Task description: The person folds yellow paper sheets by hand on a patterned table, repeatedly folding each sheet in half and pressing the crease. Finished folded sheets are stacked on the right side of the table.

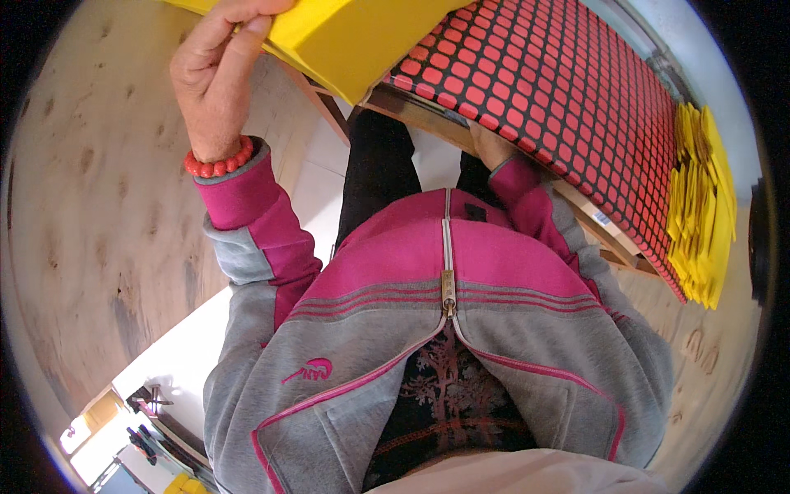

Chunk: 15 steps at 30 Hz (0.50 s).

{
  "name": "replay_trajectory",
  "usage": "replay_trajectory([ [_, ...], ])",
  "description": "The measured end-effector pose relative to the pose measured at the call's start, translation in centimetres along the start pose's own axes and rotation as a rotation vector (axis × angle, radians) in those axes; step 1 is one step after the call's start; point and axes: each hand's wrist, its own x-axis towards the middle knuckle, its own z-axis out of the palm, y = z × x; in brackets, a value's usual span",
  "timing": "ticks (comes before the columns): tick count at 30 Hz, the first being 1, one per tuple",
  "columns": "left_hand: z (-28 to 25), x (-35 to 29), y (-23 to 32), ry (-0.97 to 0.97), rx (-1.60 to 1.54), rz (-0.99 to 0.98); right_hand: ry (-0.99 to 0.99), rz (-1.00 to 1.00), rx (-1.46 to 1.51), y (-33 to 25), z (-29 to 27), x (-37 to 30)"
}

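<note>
At the upper left, my left hand has its thumb and fingers closed on the edge of a folded yellow sheet, which looks like stiff paper. Part of the sheet lies over the near left corner of a table covered in a red-and-black patterned cloth. My right hand reaches in below the table's front edge. Its fingers are hidden there, so what they touch cannot be seen. A red bead bracelet circles my left wrist.
A stack of folded yellow pieces lies at the table's right end. The wooden table frame runs under the cloth, near my right forearm. To the left stands a large wooden board. Various items, some yellow, show at the lower left.
</note>
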Motion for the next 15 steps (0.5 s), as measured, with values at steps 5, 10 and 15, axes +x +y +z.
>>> replay_trajectory([
  [5,0.5,-0.1,1.3,-0.028,-0.007,-0.015,0.085,0.071,0.13,-0.3,-0.5,0.0],
  [10,0.6,0.2,1.9,-0.037,0.07,0.015,0.09,0.057,0.237,-1.6,-3.0,0.6],
  [15,0.8,0.1,2.2,-0.021,0.035,-0.03,-0.634,-0.053,0.345,-3.9,-10.0,0.6],
])
